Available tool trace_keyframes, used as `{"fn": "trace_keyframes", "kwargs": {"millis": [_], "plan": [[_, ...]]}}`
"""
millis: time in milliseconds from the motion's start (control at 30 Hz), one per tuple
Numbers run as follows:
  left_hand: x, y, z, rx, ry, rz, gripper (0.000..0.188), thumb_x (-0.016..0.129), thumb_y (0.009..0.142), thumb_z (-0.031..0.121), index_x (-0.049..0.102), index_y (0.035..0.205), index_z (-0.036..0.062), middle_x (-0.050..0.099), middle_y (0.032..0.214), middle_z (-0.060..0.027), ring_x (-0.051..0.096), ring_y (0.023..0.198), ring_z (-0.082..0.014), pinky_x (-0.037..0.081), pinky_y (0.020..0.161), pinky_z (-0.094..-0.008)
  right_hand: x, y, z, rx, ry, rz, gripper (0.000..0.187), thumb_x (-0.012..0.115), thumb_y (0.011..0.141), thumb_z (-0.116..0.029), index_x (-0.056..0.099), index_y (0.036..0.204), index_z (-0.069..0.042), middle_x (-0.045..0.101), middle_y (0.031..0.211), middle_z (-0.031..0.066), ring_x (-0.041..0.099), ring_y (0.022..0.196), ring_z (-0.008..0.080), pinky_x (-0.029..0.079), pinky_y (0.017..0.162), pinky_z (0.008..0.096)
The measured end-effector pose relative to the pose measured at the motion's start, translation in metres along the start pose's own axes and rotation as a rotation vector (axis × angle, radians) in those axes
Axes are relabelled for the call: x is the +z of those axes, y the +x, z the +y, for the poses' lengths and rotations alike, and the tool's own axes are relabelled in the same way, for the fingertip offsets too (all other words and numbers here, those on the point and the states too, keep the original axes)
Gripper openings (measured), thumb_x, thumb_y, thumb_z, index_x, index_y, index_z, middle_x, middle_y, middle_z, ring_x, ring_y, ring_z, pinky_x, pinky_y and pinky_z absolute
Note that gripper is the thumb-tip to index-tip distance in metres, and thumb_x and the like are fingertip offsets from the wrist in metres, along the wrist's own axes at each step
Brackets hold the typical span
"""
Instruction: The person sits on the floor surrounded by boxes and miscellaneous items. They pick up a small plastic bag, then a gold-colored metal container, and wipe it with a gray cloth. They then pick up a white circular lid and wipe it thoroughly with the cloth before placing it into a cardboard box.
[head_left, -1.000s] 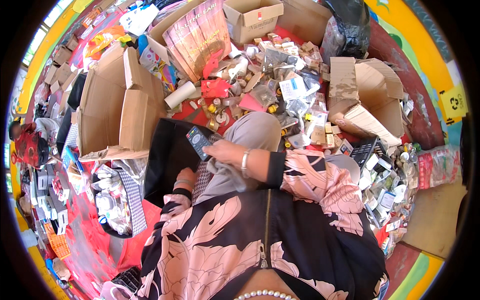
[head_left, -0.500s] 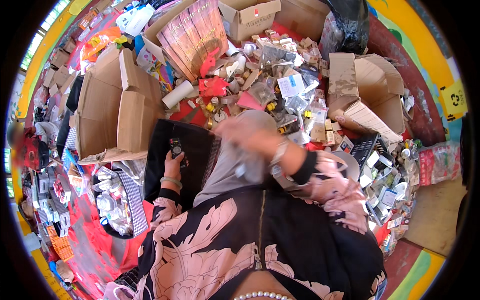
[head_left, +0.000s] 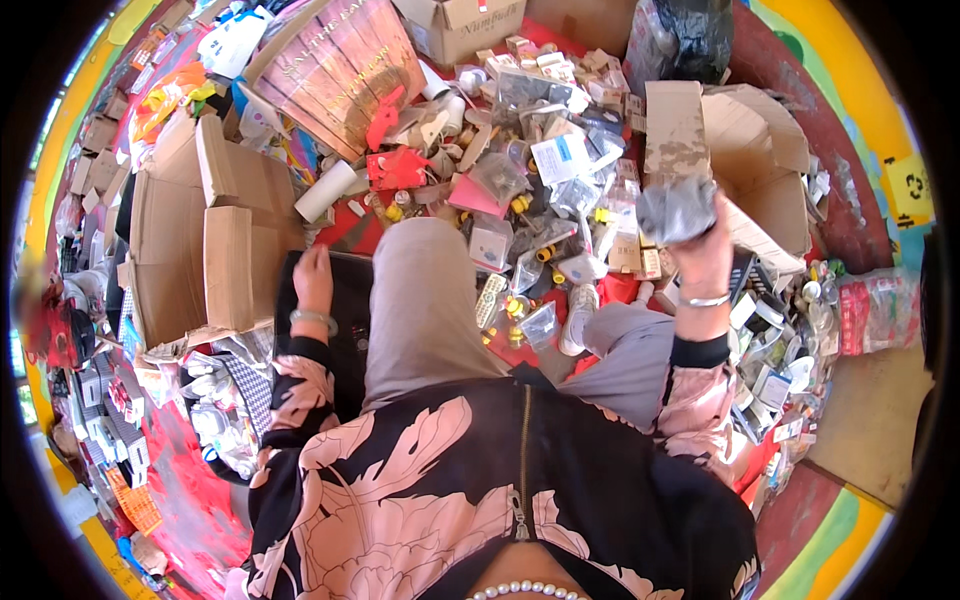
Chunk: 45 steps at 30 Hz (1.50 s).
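My right hand (head_left: 705,245) is raised at the right, its fingers closed on a crumpled grey plastic bag (head_left: 676,208). That bag hangs in front of the open cardboard box (head_left: 675,135) on the right. At the left, my left hand (head_left: 314,280) has its fingers curled at the far edge of a black box (head_left: 290,305) beside my knee; it appears to grip that edge. A dark item with small buttons, looking like a remote control (head_left: 361,338), shows faintly inside the black box.
Mixed small packages, yellow-capped pieces and a white box (head_left: 490,243) cover the floor ahead. An open cardboard box (head_left: 165,250) stands at the left, with a wood-print box (head_left: 345,75) beyond it. A black bag (head_left: 690,40) is at the far right.
My right hand has swung from over my knee to the right, carrying the grey plastic bag. My left hand has let go of the remote control and moved up to the black box's edge.
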<state>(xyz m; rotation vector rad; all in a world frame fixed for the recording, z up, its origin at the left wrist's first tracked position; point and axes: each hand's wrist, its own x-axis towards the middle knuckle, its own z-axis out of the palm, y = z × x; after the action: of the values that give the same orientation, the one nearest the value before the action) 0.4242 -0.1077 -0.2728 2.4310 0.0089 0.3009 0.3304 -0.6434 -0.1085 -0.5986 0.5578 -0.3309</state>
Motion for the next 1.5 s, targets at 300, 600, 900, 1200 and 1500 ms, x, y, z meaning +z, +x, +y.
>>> {"fn": "trace_keyframes", "kwargs": {"millis": [300, 600, 900, 1200, 1500], "plan": [[0.038, 0.137, 0.260, 0.494, -0.062, -0.545, 0.027, 0.053, 0.087, 0.026, 0.061, 0.097, 0.0030, 0.061, 0.082, -0.0206, 0.058, 0.077, -0.0362, 0.046, 0.068, -0.0388, -0.053, 0.070, -0.016, 0.185, -0.094, -0.038, 0.028, 0.047, 0.091, -0.023, 0.054, 0.109, -0.003, 0.061, 0.105, 0.0135, 0.059, 0.097, 0.0298, 0.048, 0.086, 0.0467], [0.301, 0.062, 0.158, 0.297, 0.272, -0.543, 0.039, 0.055, 0.083, 0.027, 0.057, 0.112, 0.0001, 0.060, 0.103, -0.0212, 0.062, 0.086, -0.0352, 0.048, 0.081, -0.0406, -0.035, 0.071, -0.018, 0.107, -0.223, 0.059, 0.032, 0.048, 0.090, -0.025, 0.055, 0.107, 0.000, 0.062, 0.101, 0.0152, 0.061, 0.092, 0.0302, 0.050, 0.083, 0.0439], [0.324, -0.059, 0.082, -0.362, 0.163, -0.826, 0.111, 0.079, 0.052, 0.035, 0.017, 0.136, -0.0020, 0.046, 0.123, -0.0221, 0.046, 0.117, -0.0351, 0.040, 0.096, -0.0381, -0.027, 0.050, -0.007, 0.138, -0.256, 0.061, 0.029, 0.049, 0.091, -0.023, 0.054, 0.110, -0.002, 0.062, 0.104, 0.0129, 0.061, 0.094, 0.0279, 0.050, 0.083, 0.0417], [0.303, -0.049, 0.119, -0.603, -0.133, -0.853, 0.098, 0.075, 0.058, 0.025, 0.019, 0.137, 0.0076, 0.042, 0.123, -0.0233, 0.048, 0.111, -0.0336, 0.042, 0.091, -0.0408, -0.030, 0.030, 0.001, 0.069, -0.229, 0.165, 0.021, 0.056, 0.088, -0.016, 0.056, 0.104, -0.002, 0.063, 0.098, 0.0105, 0.062, 0.089, 0.0238, 0.052, 0.077, 0.0370], [0.167, -0.019, 0.249, -0.787, -1.747, -1.059, 0.067, 0.044, 0.082, 0.064, 0.052, 0.116, 0.0076, 0.060, 0.095, -0.0125, 0.058, 0.082, -0.0275, 0.047, 0.072, -0.0413, -0.007, 0.020, -0.012, -0.055, 0.025, -0.349, 0.046, 0.049, 0.091, -0.044, 0.053, 0.116, -0.005, 0.059, 0.114, 0.0109, 0.056, 0.105, 0.0267, 0.042, 0.095, 0.0427]]}}
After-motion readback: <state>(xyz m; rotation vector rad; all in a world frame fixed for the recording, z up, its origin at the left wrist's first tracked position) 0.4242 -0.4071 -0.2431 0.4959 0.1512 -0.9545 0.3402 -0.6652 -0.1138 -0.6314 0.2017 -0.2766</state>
